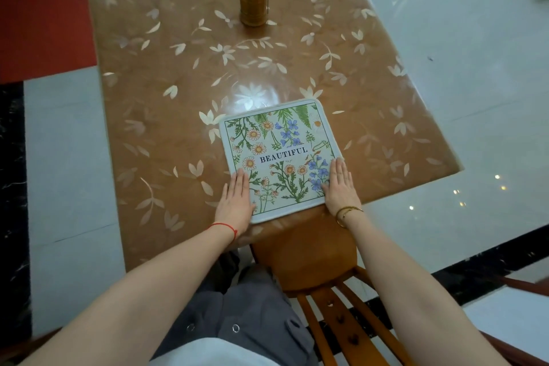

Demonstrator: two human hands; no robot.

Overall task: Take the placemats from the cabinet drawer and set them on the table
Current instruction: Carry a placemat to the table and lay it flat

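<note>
On the leaf-patterned worktop (pixel 178 98), left hand (pixel 236 199) and right hand (pixel 338 187) smooth the placemat (pixel 282 154) at its near corners, each grip flat-fingered; next, I'd guess, lifting off without shifting it.

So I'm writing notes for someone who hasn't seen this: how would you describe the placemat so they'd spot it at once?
Start at the brown table with the pale leaf pattern. At its near edge, beyond the chair back, lies a square placemat under the flat left hand and right hand. It alone has a white border, colourful flowers and the word BEAUTIFUL.
</note>
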